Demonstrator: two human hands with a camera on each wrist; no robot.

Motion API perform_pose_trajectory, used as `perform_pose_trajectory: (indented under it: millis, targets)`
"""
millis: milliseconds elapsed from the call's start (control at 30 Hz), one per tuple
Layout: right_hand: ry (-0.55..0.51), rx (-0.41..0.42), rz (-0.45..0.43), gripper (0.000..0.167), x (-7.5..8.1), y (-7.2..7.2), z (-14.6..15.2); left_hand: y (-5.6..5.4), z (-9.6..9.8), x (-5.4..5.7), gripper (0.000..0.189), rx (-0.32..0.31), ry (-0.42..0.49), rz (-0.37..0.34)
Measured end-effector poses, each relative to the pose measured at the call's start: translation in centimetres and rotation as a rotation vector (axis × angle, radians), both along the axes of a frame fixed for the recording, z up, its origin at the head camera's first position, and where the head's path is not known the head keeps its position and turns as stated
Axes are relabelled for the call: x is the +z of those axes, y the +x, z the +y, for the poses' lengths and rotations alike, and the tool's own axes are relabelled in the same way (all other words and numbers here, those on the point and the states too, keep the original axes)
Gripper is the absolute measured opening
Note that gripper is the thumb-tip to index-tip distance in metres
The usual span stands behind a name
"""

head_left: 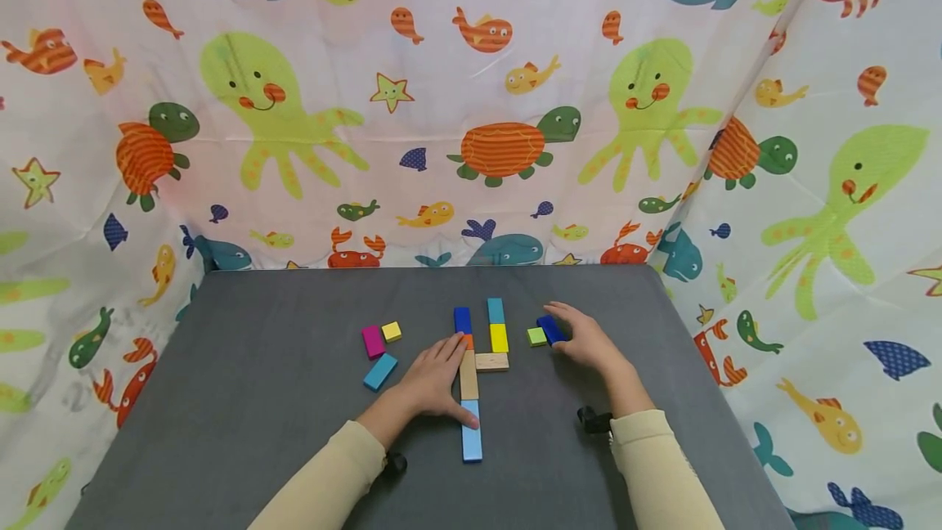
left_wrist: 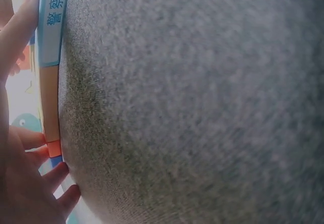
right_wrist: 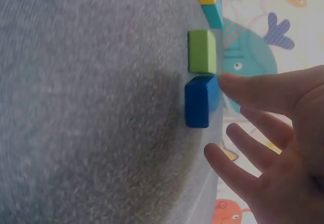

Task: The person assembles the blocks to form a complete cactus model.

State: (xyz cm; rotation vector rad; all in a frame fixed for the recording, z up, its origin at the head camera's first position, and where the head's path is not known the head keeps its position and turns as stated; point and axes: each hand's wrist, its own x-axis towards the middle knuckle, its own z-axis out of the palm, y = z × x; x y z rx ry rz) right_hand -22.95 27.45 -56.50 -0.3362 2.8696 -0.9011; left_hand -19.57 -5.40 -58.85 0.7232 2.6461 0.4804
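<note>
My left hand (head_left: 432,379) rests along a straight row of blocks, fingers extended. Its fingertips touch the small orange block (left_wrist: 53,148), and its thumb lies at the light blue block (head_left: 472,442), which bears printed characters. Between these two is a plain wooden block (head_left: 469,379); a dark blue block (head_left: 462,319) ends the row at the far side. On the right, my right hand (head_left: 589,342) reaches over another dark blue block (right_wrist: 197,102), thumb at its edge and fingers spread apart. That block lies against a small green block (right_wrist: 202,51).
A second wooden block (head_left: 492,362) sticks out sideways from the row, with a yellow block (head_left: 499,338) and a teal block (head_left: 495,310) lined up beyond it. Left of the row lie magenta (head_left: 373,342), small yellow (head_left: 392,331) and blue (head_left: 379,372) blocks. A patterned curtain (head_left: 434,145) borders the grey table (head_left: 265,350).
</note>
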Motion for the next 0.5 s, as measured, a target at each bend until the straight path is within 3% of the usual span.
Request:
perform_pose_trajectory:
  millis: [500]
  targets:
    - [0.082,0.03,-0.069,0.063,-0.6,-0.82,0.26,-0.02,-0.01,-0.05,0.143,-0.005,-0.002,0.014]
